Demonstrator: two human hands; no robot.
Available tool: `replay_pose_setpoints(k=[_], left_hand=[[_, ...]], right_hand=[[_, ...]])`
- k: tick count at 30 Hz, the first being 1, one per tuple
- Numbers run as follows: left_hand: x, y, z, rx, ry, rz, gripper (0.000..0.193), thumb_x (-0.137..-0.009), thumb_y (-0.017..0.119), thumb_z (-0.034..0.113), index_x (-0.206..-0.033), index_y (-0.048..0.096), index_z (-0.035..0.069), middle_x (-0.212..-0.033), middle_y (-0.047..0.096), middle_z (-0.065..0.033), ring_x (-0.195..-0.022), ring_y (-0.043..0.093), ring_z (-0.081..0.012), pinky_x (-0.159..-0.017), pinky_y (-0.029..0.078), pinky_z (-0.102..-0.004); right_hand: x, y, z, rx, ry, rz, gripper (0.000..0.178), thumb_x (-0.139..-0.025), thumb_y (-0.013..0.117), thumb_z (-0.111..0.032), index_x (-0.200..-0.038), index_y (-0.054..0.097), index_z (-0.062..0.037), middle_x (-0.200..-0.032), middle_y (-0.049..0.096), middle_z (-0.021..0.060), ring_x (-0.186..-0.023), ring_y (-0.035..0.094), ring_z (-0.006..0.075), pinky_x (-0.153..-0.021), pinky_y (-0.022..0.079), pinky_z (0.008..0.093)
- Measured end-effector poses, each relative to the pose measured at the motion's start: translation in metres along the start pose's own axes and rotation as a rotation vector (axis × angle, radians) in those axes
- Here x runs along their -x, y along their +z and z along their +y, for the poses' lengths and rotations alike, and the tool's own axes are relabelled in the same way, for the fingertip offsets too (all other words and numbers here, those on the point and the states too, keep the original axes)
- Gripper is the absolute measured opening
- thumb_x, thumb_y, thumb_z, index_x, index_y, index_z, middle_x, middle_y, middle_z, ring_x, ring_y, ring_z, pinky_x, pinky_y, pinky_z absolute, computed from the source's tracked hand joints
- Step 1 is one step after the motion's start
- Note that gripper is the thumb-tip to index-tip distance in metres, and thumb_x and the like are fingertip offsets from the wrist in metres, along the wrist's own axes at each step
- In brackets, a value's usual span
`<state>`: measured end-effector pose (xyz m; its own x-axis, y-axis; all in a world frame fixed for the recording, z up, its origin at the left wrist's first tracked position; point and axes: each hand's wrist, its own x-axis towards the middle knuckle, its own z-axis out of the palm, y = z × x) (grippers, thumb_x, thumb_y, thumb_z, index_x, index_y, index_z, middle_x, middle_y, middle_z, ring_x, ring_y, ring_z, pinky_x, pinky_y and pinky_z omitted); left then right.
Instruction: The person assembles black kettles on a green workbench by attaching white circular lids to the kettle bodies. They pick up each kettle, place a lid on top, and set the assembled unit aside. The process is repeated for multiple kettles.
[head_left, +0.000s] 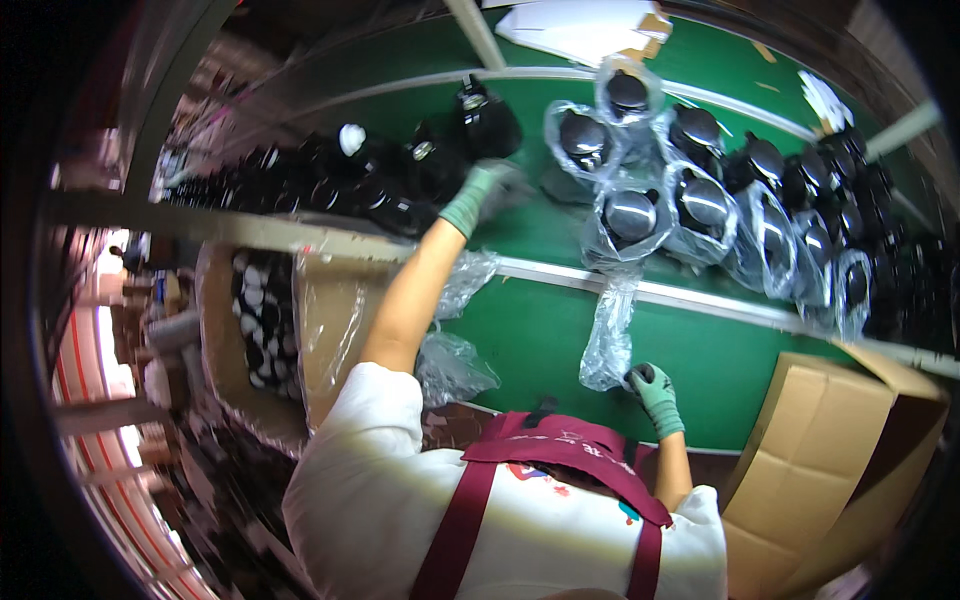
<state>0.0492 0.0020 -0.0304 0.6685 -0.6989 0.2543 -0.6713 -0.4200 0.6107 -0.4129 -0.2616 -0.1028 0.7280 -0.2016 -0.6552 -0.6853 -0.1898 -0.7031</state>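
My right hand (655, 392) pinches a clear, crinkled plastic bag (608, 335) to its left. I can't tell the grip of my blurred left hand (500, 188), beside glossy black pots (490, 128). Pale lettering (540, 437) marks my maroon apron (470, 515).

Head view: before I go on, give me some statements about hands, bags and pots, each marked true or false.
1. The right hand is at the lower end of a clear plastic bag. True.
2. The left hand is down inside a cardboard carton. False: it is over the green work surface, close to the unbagged black pots.
3. Both hands are gloved. True.
4. The bagged black pots stand to the left of the left hand. False: they stand to its right.
5. The person's apron is dark red. True.
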Motion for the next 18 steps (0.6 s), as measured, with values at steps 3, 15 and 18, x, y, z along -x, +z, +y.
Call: replay_pose_setpoints(k=[3, 15, 18], left_hand=[[-0.028, -0.025, -0.111, 0.337, -0.959, 0.639, 0.023, -0.085, 0.071, 0.03, -0.095, 0.064, 0.01, -0.081, 0.067, -0.0176, -0.078, 0.067, -0.033, -0.071, 0.052, -0.0481], [0.087, -0.018, 0.061, 0.752, -0.765, 0.366, 0.039, -0.093, 0.067, 0.016, -0.129, 0.058, 0.002, -0.114, 0.068, -0.0103, -0.098, 0.063, -0.0181, -0.074, 0.055, -0.0333], [0.133, -0.014, 0.192, 0.133, -0.643, 0.134, 0.046, -0.087, 0.074, 0.026, -0.121, 0.062, -0.001, -0.11, 0.067, -0.0134, -0.097, 0.063, -0.0251, -0.088, 0.05, -0.0352]], right_hand=[[0.026, -0.007, 0.02, 0.446, -0.113, 0.326, 0.029, -0.08, 0.071, -0.033, -0.1, 0.069, -0.0115, -0.112, 0.065, 0.0184, -0.106, 0.06, 0.0366, -0.092, 0.049, 0.0466], [0.058, -0.036, -0.051, 0.298, -0.403, 0.764, 0.046, -0.081, 0.071, -0.025, -0.123, 0.06, -0.013, -0.13, 0.054, 0.018, -0.117, 0.054, 0.0389, -0.1, 0.045, 0.0454], [0.064, -0.015, -0.065, 0.218, -0.537, 0.649, 0.045, -0.084, 0.069, -0.016, -0.125, 0.057, -0.0038, -0.124, 0.056, 0.0193, -0.116, 0.053, 0.0371, -0.101, 0.044, 0.0449]])
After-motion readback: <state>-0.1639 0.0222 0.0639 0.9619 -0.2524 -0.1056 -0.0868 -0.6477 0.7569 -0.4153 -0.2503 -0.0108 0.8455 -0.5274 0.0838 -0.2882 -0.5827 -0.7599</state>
